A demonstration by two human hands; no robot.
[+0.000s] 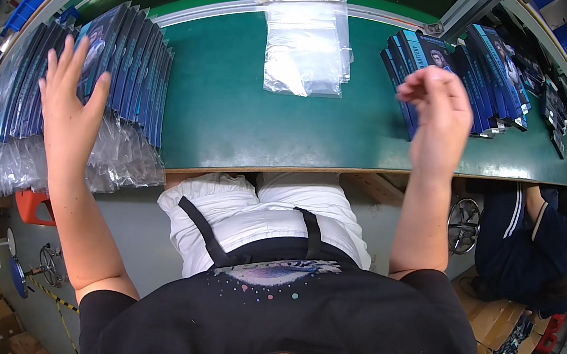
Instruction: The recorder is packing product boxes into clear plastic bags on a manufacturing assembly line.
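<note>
My left hand (74, 98) is spread wide over a row of dark blue flat boxes in clear plastic bags (119, 72) at the left of the table. Its fingers lie against the bagged boxes, and the loose bag ends (111, 151) hang toward me. On the right, my right hand (443, 116) is raised in front of a stack of unbagged dark blue boxes (416, 50). Its fingers are loosely bent and a little blurred, with nothing seen in them. A pile of clear plastic bags (306, 48) lies flat at the far middle, apart from both hands.
More blue boxes (497, 70) lean at the right of the green table (269, 127). A metal post (473, 11) rises behind them. Another person (538, 237) sits at the right, near an open carton (497, 341). A red stool (36, 206) stands below the bagged row.
</note>
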